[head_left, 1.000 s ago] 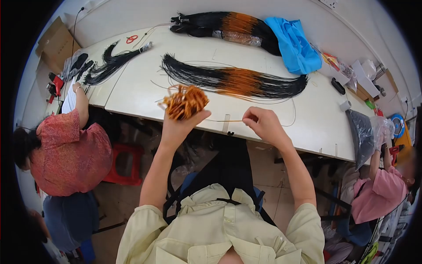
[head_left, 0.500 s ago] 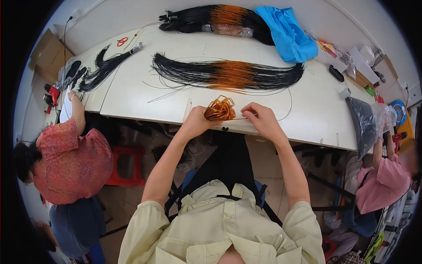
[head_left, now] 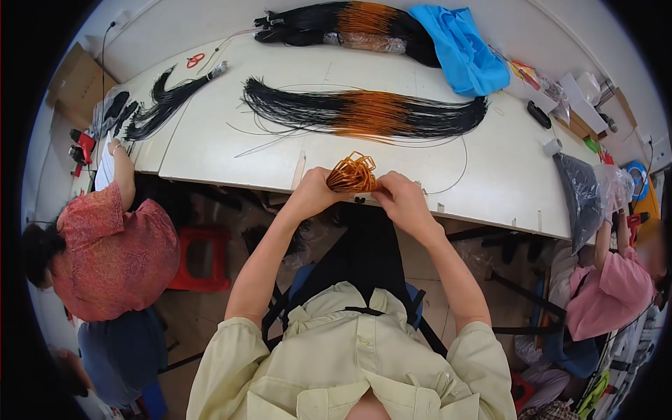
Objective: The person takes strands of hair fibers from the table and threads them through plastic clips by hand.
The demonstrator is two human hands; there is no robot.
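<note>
In my left hand is a bunch of orange wires bent into stacked loops, gripped at the table's front edge. My right hand is closed in a pinch right beside the bunch, its fingertips close to the bunch's right side. From that hand a thin dark wire curves to the right and up towards the long wire bundle. This bundle lies across the table beyond my hands, black at both ends and orange in the middle. What sits between my right fingertips is mostly hidden.
More black and orange wire bundles and a blue cloth lie at the back of the white table. Red-handled scissors and a black wire bunch are at left. People sit on the left and right.
My right hand has moved left, from a little way off along the wire to right against the orange bunch. My left hand has stayed almost still.
</note>
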